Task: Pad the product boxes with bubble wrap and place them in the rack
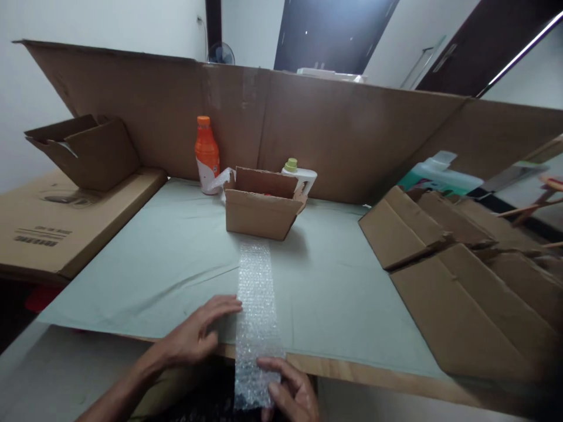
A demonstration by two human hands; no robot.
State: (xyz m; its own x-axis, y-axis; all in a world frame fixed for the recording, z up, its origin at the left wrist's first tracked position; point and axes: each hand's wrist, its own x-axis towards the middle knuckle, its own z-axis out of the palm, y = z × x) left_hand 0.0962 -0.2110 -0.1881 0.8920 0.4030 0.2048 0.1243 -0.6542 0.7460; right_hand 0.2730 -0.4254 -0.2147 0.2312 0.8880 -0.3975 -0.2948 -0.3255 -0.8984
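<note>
A long strip of bubble wrap [255,281] lies on the pale green cloth, running from the small open cardboard box [259,212] toward me. Its near end hangs past the table's front edge. My left hand [197,328] is open, fingers stretched out with the tips at the strip's left edge. Near the lower end, my right hand [292,390] grips the strip at its right side, with the index finger lying across the top. Something red shows slightly inside the box; the rest of its contents is hidden.
Behind the box stand an orange bottle [206,146] and a white jug with a green cap [291,164]. Several cardboard boxes [453,305] crowd the right side. An open box [103,155] rests on a flat carton [53,234] at left. A tall cardboard panel [316,123] closes the back.
</note>
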